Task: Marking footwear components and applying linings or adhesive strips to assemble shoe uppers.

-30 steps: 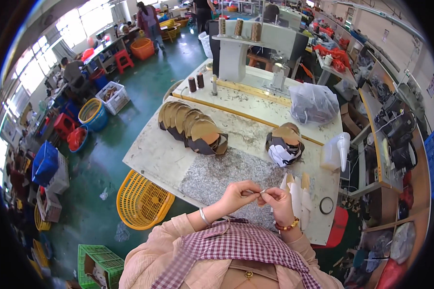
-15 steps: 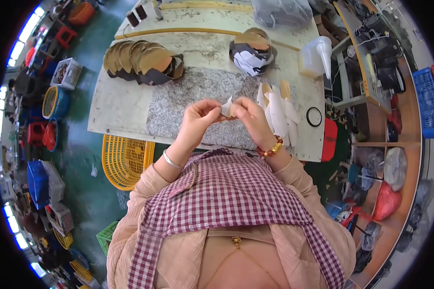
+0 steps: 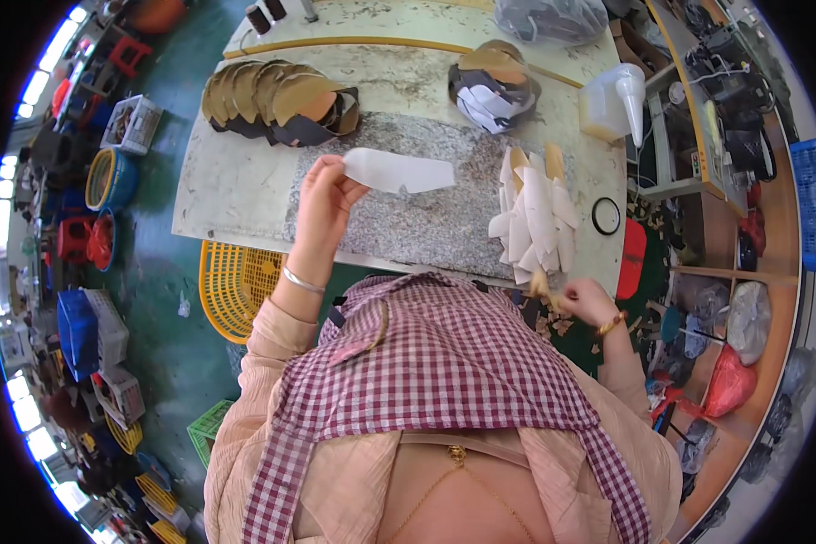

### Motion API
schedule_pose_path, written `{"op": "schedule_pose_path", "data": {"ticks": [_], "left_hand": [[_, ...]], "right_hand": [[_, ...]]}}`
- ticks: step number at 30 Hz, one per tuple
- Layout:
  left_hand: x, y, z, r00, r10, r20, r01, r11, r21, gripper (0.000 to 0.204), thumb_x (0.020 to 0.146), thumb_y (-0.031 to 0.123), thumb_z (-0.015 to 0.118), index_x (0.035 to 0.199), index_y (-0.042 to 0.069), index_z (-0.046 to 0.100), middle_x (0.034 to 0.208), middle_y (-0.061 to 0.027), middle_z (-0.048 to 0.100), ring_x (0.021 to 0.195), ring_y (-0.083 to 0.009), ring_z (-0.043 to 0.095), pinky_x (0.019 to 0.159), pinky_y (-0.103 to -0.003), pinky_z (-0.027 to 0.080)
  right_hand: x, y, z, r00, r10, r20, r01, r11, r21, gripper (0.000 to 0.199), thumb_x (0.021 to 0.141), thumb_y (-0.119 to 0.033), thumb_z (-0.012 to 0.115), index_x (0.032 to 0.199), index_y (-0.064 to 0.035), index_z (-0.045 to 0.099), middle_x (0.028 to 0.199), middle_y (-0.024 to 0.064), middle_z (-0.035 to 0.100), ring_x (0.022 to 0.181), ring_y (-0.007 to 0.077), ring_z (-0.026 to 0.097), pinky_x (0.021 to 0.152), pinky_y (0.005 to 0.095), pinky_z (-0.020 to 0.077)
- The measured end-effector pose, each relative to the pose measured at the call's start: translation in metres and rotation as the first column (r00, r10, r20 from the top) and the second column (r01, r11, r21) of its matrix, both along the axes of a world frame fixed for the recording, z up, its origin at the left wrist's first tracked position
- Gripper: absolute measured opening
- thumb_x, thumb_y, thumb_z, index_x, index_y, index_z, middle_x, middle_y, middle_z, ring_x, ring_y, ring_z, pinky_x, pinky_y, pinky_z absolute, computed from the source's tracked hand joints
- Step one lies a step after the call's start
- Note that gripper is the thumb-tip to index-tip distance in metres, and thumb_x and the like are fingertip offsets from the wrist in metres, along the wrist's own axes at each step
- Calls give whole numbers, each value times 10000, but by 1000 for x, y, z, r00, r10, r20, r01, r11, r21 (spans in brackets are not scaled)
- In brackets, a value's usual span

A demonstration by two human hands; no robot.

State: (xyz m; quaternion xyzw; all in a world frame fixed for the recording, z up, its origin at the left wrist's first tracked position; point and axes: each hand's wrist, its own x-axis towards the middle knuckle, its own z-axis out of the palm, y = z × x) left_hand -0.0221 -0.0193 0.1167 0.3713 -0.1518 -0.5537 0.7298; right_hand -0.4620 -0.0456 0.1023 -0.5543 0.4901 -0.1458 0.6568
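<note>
My left hand [image 3: 328, 204] pinches one end of a flat white shaped piece [image 3: 401, 170], thin like sheet material, with a small notch in its lower edge. It hangs over the grey speckled slab [image 3: 390, 227] on the table. Past the table's front right edge, my right hand [image 3: 591, 302] is closed, with a tan curled strip [image 3: 544, 286] at its fingertips, which looks like peeled backing paper. Beside the slab's right end lies a loose pile of similar white pieces [image 3: 539, 218], some showing tan undersides.
Overlapping brown and black shoe uppers [image 3: 272, 100] sit at the far left, another bundle [image 3: 494, 91] farther right. A plastic bottle with a nozzle [image 3: 612, 104] and a black ring [image 3: 606, 216] stand right. Tan scraps [image 3: 553, 325] litter the floor; a yellow basket [image 3: 231, 286] is front left.
My hands have moved apart. The left has swung up and left with the white piece, now spread flat; the right has gone down and right past the table edge with a tan strip.
</note>
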Motion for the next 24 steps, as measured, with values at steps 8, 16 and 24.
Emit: {"op": "schedule_pose_path", "data": {"ticks": [8, 16, 24], "left_hand": [[-90, 15, 22, 228, -90, 969, 569, 820, -58, 305, 691, -57, 662, 978, 45, 674, 998, -81, 688, 875, -183, 652, 756, -275, 548], [27, -33, -33, 628, -68, 775, -165, 962, 219, 503, 783, 120, 739, 1235, 15, 547, 1151, -155, 614, 884, -196, 628, 720, -292, 541], [88, -80, -84, 742, 72, 667, -182, 979, 96, 330, 816, 102, 716, 1095, -31, 602, 976, -115, 661, 790, -161, 635, 696, -252, 528]], "right_hand": [[153, -14, 12, 726, -457, 514, 192, 852, 487, 280, 922, -121, 598, 1160, 8, 527, 960, 73, 641, 770, 126, 602, 666, 222, 501], [130, -42, 15, 845, -379, 377, 425, 904, -45, 276, 919, -61, 587, 1179, 12, 531, 968, 99, 649, 774, 125, 601, 681, 227, 503], [126, -10, 7, 935, -312, 170, 346, 907, -239, 290, 891, -62, 627, 1151, 21, 525, 848, 82, 660, 685, 97, 575, 606, 185, 458]]}}
